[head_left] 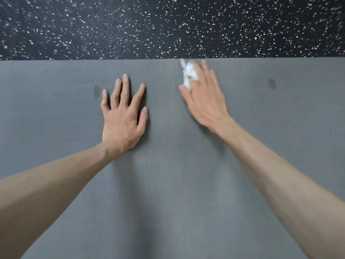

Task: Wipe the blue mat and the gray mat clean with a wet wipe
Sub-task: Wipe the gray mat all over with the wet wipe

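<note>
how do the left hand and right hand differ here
The left hand lies flat on the gray mat with fingers spread and nothing under it; the right hand presses a white wet wipe against the mat. The left hand is sharp in the picture; the right hand is blurred. The left hand sits lower on the mat; the right hand reaches almost to the mat's far edge. Both are bare, palm down on the same mat.

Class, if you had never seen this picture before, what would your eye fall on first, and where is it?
Two bare hands on a gray mat: the left hand rests flat with fingers spread, while the blurred right hand presses a white wet wipe near the far edge. Beyond lies a dark speckled floor.
</note>
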